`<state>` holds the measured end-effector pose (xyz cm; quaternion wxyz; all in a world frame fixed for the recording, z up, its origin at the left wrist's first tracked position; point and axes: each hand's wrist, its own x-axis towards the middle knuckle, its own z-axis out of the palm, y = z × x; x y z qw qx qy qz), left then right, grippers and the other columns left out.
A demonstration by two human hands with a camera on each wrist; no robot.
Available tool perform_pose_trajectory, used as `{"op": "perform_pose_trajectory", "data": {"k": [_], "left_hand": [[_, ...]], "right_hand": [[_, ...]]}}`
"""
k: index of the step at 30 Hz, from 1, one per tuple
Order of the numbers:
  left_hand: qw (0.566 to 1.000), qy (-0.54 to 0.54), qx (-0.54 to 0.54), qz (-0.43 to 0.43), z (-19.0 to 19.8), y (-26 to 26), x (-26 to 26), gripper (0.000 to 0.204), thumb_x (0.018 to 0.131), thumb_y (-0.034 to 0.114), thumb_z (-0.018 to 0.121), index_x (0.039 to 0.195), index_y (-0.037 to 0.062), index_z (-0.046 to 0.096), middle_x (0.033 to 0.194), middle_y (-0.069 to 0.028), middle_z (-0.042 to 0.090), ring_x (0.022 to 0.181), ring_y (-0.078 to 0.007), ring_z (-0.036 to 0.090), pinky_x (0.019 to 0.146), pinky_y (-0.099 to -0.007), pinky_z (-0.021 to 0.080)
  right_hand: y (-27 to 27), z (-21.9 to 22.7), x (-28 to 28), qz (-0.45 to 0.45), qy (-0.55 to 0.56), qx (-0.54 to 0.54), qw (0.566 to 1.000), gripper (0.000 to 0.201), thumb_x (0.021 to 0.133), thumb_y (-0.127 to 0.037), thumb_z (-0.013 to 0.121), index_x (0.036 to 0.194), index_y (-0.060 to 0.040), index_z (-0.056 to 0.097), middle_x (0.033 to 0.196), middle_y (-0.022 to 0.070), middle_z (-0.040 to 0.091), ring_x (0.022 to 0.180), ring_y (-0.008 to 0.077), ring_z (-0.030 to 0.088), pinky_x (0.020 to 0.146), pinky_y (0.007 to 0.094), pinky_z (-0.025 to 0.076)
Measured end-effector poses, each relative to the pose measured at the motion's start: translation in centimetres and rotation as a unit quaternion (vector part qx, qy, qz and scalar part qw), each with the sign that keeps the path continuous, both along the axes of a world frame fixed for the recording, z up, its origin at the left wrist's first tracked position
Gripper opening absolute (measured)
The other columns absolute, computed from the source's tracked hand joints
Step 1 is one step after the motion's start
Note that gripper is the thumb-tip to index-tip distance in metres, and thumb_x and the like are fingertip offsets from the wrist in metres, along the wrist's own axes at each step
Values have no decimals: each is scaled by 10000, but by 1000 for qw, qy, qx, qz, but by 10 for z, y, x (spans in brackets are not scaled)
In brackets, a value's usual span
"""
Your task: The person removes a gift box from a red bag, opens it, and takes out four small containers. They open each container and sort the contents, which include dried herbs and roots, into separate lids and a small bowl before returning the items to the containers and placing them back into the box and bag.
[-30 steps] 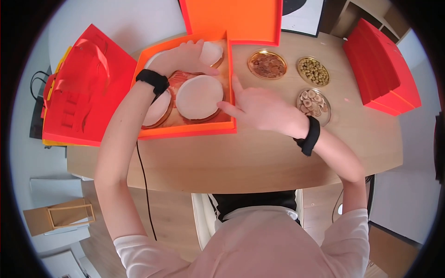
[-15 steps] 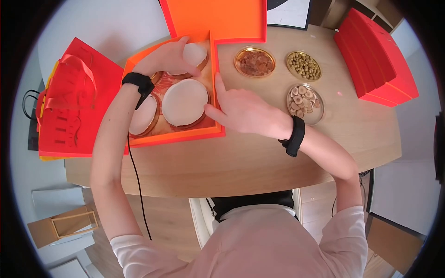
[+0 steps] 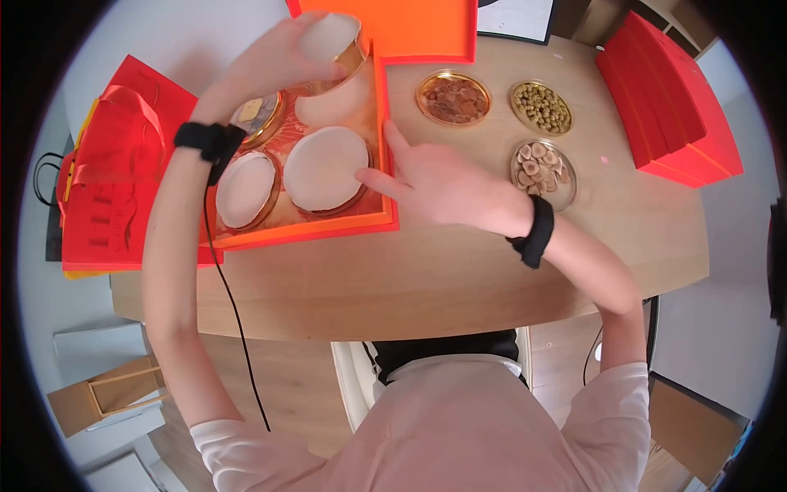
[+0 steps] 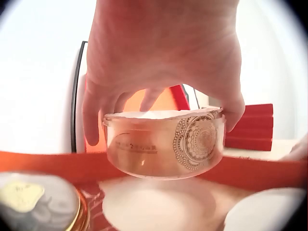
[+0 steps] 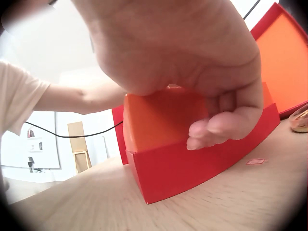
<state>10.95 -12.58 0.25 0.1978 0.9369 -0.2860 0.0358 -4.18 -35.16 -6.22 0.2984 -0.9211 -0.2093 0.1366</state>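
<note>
My left hand [image 3: 266, 66] [image 4: 163, 48] grips a round container [image 3: 332, 39] [image 4: 144, 147] with a white top and a patterned gold side, raised over the back of the open red-orange box [image 3: 307, 234] [image 5: 192, 171]. Below it lies a white round shape [image 3: 336, 108] [image 4: 154, 204]. Two white-topped containers [image 3: 246, 190] [image 3: 326, 168] sit at the front of the box, and a gold-rimmed one [image 3: 261, 119] [image 4: 38, 202] at back left. My right hand [image 3: 455, 184] [image 5: 187, 53] holds the box's right wall, thumb over the rim, curled fingers outside.
Right of the box stand dishes of reddish-brown pieces [image 3: 453, 97], green balls [image 3: 541, 107] and pale slices [image 3: 537, 168]. Red boxes [image 3: 668, 98] stand at far right, red bags [image 3: 115, 197] at left. An orange lid [image 3: 426, 29] rises behind; a black cable [image 3: 238, 320] hangs in front.
My left hand has lifted the back container up out of its place, uncovering the white round shape and the gold-rimmed container. My right hand stays at the box wall.
</note>
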Motion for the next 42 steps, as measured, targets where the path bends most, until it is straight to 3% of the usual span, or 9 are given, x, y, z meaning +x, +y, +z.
{"op": "perform_pose_trajectory", "data": {"k": [6, 8, 10, 13, 19, 28, 31, 37, 42], "left_hand": [[994, -46, 59, -78, 42, -45, -104, 973, 665, 307, 875, 1508, 53, 460, 1397, -193, 557, 1289, -352, 557, 1076, -408, 474], [988, -83, 49, -120, 18, -53, -134, 985, 647, 303, 877, 1506, 60, 462, 1387, -190, 550, 1284, -371, 547, 1079, -439, 463], [987, -66, 44, -142, 5, -65, -168, 990, 640, 297, 877, 1509, 69, 460, 1389, -201, 525, 1285, -397, 527, 1081, -477, 448], [985, 5, 45, -167, -8, -82, -206, 983, 649, 289, 871, 1511, 69, 455, 1411, -241, 458, 1287, -438, 494, 1080, -505, 434], [974, 76, 50, -210, -49, -100, -224, 964, 672, 293, 862, 1497, 15, 447, 1435, -301, 378, 1291, -477, 457, 1090, -512, 421], [970, 102, 79, -207, -77, -110, -219, 970, 700, 318, 858, 1504, -5, 422, 1447, -319, 352, 1329, -492, 425, 1100, -526, 410], [966, 122, 72, -218, -84, -113, -221, 981, 727, 344, 855, 1519, -5, 394, 1460, -330, 344, 1346, -496, 412, 1105, -532, 402], [964, 105, 65, -234, -85, -115, -221, 1030, 768, 469, 845, 1521, -42, 362, 1486, -355, 330, 1366, -497, 395, 1115, -541, 386], [972, 56, 52, -220, -84, -107, -220, 1074, 782, 593, 785, 1518, -58, 352, 1461, -353, 385, 1343, -488, 426, 1114, -538, 389]], "right_hand": [[-89, 28, 31, -65, -73, -61, 993, 559, 1039, -516, 517, 1038, 13, 696, 797, 219, 689, 817, 405, 690, 789, 483, 542], [-151, -13, 62, -134, -193, -48, 971, 517, 1040, -479, 531, 1012, 9, 698, 816, 208, 696, 806, 404, 686, 766, 476, 544], [-192, 10, 75, -157, -170, -178, 956, 517, 1033, -465, 548, 1023, 31, 693, 825, 215, 704, 811, 406, 685, 770, 468, 547], [-273, -33, 107, -219, -185, -206, 936, 516, 1037, -467, 557, 1063, 34, 680, 789, 157, 694, 618, 268, 642, 629, 399, 540], [-302, -53, 112, -310, 44, -93, 945, 465, 1019, -413, 559, 935, 28, 684, 776, 102, 696, 580, 163, 654, 517, 316, 529], [-299, -64, 111, -228, 64, -34, 971, 426, 1071, -373, 498, 895, -9, 631, 708, 10, 597, 625, 109, 576, 590, 281, 484], [-301, -67, 111, -173, 41, -75, 981, 413, 1068, -350, 500, 908, 8, 627, 700, 25, 589, 641, 113, 573, 615, 292, 488], [-299, -68, 112, -107, -67, -174, 977, 353, 1013, -277, 530, 933, 42, 659, 780, 202, 651, 724, 360, 627, 721, 438, 511], [-300, -64, 110, -95, -139, -169, 971, 335, 1000, -261, 545, 946, 50, 658, 819, 243, 657, 764, 408, 632, 725, 467, 503]]}}
